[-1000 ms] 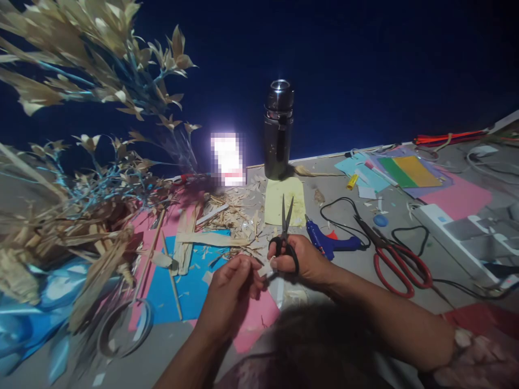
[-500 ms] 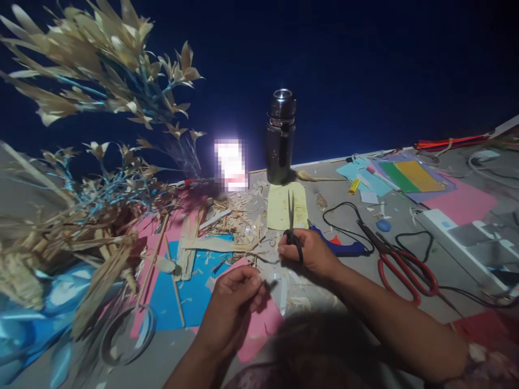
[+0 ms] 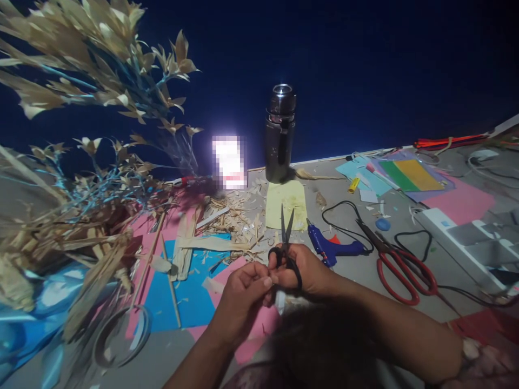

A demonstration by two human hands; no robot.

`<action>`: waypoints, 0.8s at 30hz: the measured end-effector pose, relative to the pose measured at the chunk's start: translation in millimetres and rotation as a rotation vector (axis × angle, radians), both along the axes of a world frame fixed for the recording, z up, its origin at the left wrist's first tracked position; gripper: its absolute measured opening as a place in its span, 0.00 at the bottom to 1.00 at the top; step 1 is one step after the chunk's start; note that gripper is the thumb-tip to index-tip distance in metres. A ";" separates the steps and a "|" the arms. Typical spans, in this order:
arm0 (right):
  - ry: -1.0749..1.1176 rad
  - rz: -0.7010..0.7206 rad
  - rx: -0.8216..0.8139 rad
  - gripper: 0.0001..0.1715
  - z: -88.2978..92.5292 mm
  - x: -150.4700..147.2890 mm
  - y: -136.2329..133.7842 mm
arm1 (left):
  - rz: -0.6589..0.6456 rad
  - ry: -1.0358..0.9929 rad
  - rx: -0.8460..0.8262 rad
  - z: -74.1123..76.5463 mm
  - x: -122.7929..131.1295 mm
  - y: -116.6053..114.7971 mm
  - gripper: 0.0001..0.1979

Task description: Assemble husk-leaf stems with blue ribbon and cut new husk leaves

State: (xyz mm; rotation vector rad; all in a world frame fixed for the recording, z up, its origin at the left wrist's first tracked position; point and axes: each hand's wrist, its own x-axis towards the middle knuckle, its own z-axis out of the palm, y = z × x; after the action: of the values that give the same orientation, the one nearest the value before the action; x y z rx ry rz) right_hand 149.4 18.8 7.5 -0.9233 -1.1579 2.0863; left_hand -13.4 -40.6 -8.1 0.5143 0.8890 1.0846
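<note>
My right hand [image 3: 306,270] is closed round small black-handled scissors [image 3: 286,235], whose blades point away from me and stand slightly apart. My left hand [image 3: 247,286] is pinched, its fingertips meeting those of my right hand; what lies between them is too small to make out. Under the hands is a pink sheet [image 3: 259,329], partly covered. Just beyond the scissors lies a yellow sheet [image 3: 279,202]. A blue glue gun [image 3: 336,247] rests to the right of my right hand.
A dark flask [image 3: 279,143] stands at the back beside a bright, blurred-out light [image 3: 229,162]. Dried-husk flowers [image 3: 121,70] rise at the left. Red-handled scissors [image 3: 399,275] and a white power strip [image 3: 458,243] lie right. Husk scraps cover a blue sheet [image 3: 162,302]. A tape roll [image 3: 141,337] lies front left.
My right hand has come down and toward my left hand, so their fingertips now meet. The scissors' blades have spread wider. My left hand has shifted slightly right.
</note>
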 end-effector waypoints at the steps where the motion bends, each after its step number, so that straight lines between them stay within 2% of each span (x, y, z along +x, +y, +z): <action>1: 0.034 0.000 -0.024 0.22 -0.1 -0.3 0.0 | -0.014 -0.052 -0.004 1.4 0.8 1.0 0.13; 5: 0.126 -0.081 -0.104 0.23 -3.7 -1.1 3.1 | -0.014 -0.237 -0.023 14.4 -3.3 4.7 0.15; 7: 0.132 -0.132 -0.129 0.22 -6.2 -0.8 5.5 | 0.017 -0.238 -0.007 21.4 -7.3 5.2 0.16; 11: 0.119 -0.156 -0.108 0.20 -7.4 0.3 6.4 | 0.020 -0.015 -0.007 25.5 -8.3 1.3 0.19; 13: 0.090 -0.146 -0.090 0.21 -5.8 0.4 4.8 | 0.008 0.065 -0.024 23.0 -5.4 -1.2 0.16; 18: 0.095 -0.128 -0.118 0.21 -2.4 0.8 4.3 | 0.000 0.053 -0.012 17.7 -4.1 -1.0 0.15; 24: 0.060 -0.035 -0.023 0.20 -4.0 0.7 3.2 | 0.019 0.235 0.014 19.3 -7.1 -1.1 0.14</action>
State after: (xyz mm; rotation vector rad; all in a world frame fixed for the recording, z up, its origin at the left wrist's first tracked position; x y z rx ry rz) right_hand 150.1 22.0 3.4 -0.8791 -1.0809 2.0889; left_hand -20.5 -41.8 11.2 0.6554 1.0935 1.0626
